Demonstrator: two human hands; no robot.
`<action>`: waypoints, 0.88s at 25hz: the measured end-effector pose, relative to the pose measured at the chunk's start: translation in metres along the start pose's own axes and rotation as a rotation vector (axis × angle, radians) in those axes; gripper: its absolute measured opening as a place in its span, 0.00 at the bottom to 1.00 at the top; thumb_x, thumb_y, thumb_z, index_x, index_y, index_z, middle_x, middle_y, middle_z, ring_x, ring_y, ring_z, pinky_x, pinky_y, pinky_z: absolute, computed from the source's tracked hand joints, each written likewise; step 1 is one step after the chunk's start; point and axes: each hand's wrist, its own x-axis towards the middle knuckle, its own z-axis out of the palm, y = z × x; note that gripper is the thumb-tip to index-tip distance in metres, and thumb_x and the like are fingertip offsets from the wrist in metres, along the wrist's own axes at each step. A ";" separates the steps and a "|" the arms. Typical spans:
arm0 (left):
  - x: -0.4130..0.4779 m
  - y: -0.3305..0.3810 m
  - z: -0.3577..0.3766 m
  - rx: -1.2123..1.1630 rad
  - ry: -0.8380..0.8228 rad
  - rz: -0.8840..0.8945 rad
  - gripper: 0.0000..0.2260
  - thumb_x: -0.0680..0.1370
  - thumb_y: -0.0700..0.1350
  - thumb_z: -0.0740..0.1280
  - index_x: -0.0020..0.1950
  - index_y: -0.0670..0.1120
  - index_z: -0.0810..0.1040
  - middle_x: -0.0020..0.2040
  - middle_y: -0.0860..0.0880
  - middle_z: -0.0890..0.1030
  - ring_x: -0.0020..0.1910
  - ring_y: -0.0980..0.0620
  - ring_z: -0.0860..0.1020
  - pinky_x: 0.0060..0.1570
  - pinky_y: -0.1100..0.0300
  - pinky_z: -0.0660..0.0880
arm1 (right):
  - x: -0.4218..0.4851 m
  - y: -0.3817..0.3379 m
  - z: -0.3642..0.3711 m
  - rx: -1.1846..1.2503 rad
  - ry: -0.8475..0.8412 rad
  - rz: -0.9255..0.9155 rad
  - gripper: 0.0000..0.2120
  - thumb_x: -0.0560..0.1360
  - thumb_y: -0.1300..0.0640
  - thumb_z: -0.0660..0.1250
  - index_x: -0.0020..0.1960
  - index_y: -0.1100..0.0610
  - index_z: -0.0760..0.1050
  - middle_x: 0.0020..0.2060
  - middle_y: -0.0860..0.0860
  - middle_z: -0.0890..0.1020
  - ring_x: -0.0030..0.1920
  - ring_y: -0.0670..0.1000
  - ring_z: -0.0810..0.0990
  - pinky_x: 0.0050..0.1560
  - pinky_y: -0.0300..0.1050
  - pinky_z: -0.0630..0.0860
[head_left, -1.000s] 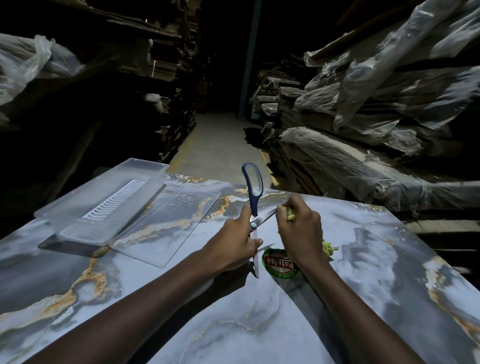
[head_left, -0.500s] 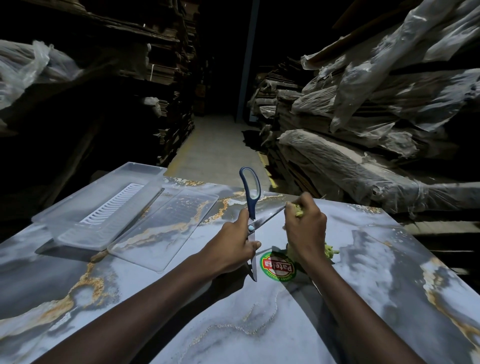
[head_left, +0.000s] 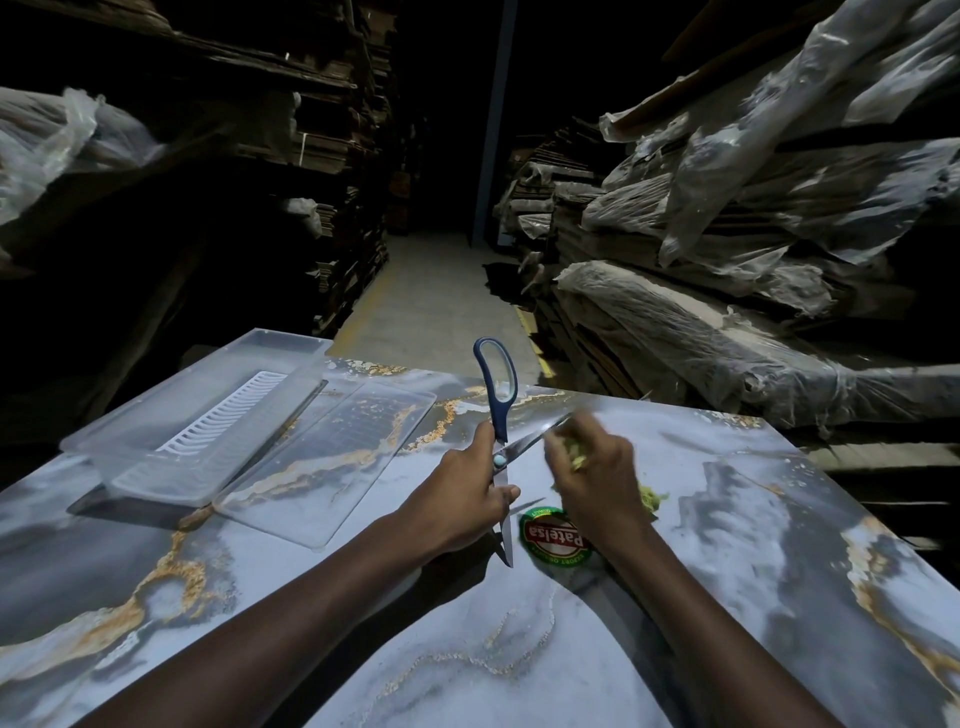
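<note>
Left hand (head_left: 460, 499) fingers wrapped round open scissors (head_left: 500, 460) at pivot; right hand (head_left: 597, 483) pinches green wad (head_left: 574, 452). Best to wipe away from the cutting edge.

Forearms reach forward; left hand (head_left: 460, 501) grips scissors (head_left: 500, 422); right hand (head_left: 597, 480), blurred, pinches green scrap (head_left: 574, 451).

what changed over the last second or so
The right hand, pinching the green wad, slid a little out along the upper blade toward its tip, then back toward the pivot; it is blurred now. The left hand grips the scissors just as before, and the round green label, clear tray and flat lid have not moved.
</note>
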 end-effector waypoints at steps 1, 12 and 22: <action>0.000 0.000 0.000 -0.007 0.004 0.003 0.22 0.78 0.47 0.66 0.66 0.51 0.59 0.64 0.42 0.76 0.52 0.46 0.79 0.47 0.55 0.76 | -0.006 -0.004 0.002 -0.058 -0.075 -0.077 0.07 0.74 0.58 0.69 0.42 0.56 0.71 0.30 0.51 0.79 0.29 0.54 0.77 0.28 0.44 0.70; -0.002 0.001 -0.004 0.020 0.042 0.012 0.21 0.77 0.45 0.66 0.66 0.50 0.60 0.57 0.42 0.79 0.46 0.46 0.78 0.41 0.58 0.71 | -0.005 -0.018 0.012 -0.115 -0.085 -0.043 0.06 0.75 0.56 0.67 0.44 0.54 0.70 0.32 0.53 0.80 0.32 0.56 0.79 0.29 0.47 0.73; -0.003 0.002 -0.004 0.025 0.064 0.017 0.23 0.77 0.45 0.66 0.67 0.51 0.59 0.57 0.41 0.79 0.48 0.44 0.79 0.44 0.53 0.76 | -0.002 -0.020 0.009 -0.093 -0.134 -0.056 0.08 0.74 0.55 0.67 0.41 0.53 0.68 0.30 0.51 0.78 0.30 0.55 0.76 0.27 0.48 0.71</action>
